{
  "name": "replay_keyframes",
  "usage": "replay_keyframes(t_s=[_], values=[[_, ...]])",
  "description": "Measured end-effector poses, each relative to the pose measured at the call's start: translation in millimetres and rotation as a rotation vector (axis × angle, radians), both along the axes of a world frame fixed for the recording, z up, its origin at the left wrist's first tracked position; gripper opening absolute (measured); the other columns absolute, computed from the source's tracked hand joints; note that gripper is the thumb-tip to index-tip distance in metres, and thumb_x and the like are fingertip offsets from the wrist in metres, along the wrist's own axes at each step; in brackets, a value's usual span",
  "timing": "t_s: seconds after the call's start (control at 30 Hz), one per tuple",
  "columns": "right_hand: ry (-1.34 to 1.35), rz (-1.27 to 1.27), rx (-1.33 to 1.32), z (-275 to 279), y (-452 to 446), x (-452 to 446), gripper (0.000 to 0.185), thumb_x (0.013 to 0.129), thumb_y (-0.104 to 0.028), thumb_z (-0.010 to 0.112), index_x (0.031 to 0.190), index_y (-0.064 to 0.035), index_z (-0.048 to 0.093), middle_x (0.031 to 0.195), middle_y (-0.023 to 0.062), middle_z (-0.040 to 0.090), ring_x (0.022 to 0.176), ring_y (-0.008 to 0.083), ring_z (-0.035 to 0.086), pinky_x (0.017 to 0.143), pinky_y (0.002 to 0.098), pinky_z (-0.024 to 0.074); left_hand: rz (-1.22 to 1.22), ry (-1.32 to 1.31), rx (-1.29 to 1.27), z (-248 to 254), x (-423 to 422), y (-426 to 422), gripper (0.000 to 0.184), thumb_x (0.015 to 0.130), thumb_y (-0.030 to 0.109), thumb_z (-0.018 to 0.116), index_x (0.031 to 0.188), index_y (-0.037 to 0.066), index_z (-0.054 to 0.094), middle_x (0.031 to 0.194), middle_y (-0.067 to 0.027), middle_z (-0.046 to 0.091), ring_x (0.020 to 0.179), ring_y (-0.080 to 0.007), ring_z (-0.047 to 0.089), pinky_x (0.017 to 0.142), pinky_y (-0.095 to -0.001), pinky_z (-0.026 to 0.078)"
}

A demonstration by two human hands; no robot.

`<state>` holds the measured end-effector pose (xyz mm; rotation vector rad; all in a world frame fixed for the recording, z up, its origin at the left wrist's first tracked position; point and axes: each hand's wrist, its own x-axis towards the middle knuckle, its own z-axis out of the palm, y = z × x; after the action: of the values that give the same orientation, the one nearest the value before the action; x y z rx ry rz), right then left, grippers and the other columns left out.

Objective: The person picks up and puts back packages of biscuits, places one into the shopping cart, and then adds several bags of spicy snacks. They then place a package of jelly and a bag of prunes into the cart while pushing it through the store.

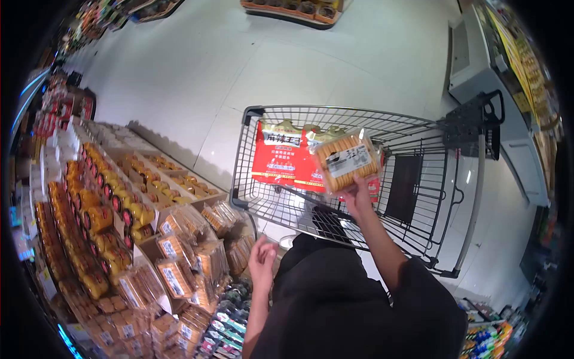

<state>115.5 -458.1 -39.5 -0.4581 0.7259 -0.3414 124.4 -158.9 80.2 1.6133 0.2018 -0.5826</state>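
My right hand (359, 197) grips the near edge of a clear pack of biscuits (345, 160) with a white label, holding it over the shopping cart (245, 197). Inside the cart lie red packages (276, 154) with Chinese lettering; the biscuit pack hides part of them. My left hand (262, 258) hangs in the air beside the shelf, its fingers loosely curled and apart, with nothing seen in it. Nearest to it on the shelf are wrapped packs of biscuits (210, 261).
Sloping shelves at left hold jars with yellow contents (133, 210) and more packs (173, 279). The cart's handle (476, 203) is on the right. A white counter (478, 66) stands beyond it, and another display (293, 12) at the top.
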Motion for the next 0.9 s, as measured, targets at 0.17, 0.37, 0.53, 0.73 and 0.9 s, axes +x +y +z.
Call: replay_keyframes(t_s=[0.17, 0.37, 0.53, 0.73, 0.9], values=[[-0.165, 0.495, -0.031, 103.8, 135.1, 6.8, 0.071, 0.078, -0.018, 0.065, 0.136, -0.0085, 0.026, 0.128, 0.008, 0.045, 0.12, 0.0238, 0.046, 0.1, 0.0432, 0.0394, 0.004, -0.052, -0.696, 15.1, 37.7, 13.7, 0.091, 0.077, 0.051, 0.066, 0.143, 0.009, 0.02, 0.136, -0.014, 0.042, 0.127, -0.0275, 0.04, 0.103, -0.0432, 0.034], [-0.312, 1.131, -0.504, 192.7, 214.8, 31.4, 0.056, 0.077, -0.008, 0.067, 0.127, -0.0046, 0.042, 0.116, 0.006, 0.052, 0.113, 0.0179, 0.048, 0.095, 0.0324, 0.041, 0.702, -0.173, -0.75, 59.9, 11.3, 115.2, 0.05, 0.082, 0.035, 0.058, 0.117, -0.001, 0.054, 0.111, -0.0144, 0.061, 0.105, -0.0285, 0.058, 0.095, -0.0403, 0.045], [-0.861, 0.677, -0.921, 325.6, 238.4, 52.5, 0.026, 0.083, -0.005, 0.054, 0.109, -0.0018, 0.052, 0.094, 0.0096, 0.056, 0.083, 0.0174, 0.056, 0.07, 0.0287, 0.0466, 0.956, -0.414, -0.672, 124.3, -21.7, 202.1, 0.045, 0.089, 0.033, 0.052, 0.119, -0.001, 0.051, 0.112, -0.0133, 0.061, 0.104, -0.0234, 0.059, 0.094, -0.0362, 0.045], [-2.12, 0.148, 0.263, 487.7, 358.6, -2.5, 0.02, 0.084, -0.007, 0.061, 0.104, -0.0036, 0.062, 0.108, 0.013, 0.061, 0.11, 0.0252, 0.053, 0.095, 0.0355, 0.044, 1.109, -0.542, -0.697, 162.2, -66.2, 264.5, 0.042, 0.093, 0.031, 0.049, 0.12, -0.002, 0.051, 0.114, -0.0124, 0.06, 0.103, -0.0214, 0.059, 0.093, -0.0347, 0.045], [-1.898, -0.008, 0.513, 506.1, 366.1, -42.2, 0.022, 0.085, -0.005, 0.059, 0.106, 0.003, 0.058, 0.112, 0.014, 0.059, 0.114, 0.0254, 0.051, 0.098, 0.0382, 0.0421, 1.104, -0.594, -0.7, 156.3, -101.6, 277.8, 0.043, 0.092, 0.03, 0.05, 0.121, -0.002, 0.05, 0.115, -0.012, 0.06, 0.104, -0.0211, 0.059, 0.093, -0.0345, 0.045]])
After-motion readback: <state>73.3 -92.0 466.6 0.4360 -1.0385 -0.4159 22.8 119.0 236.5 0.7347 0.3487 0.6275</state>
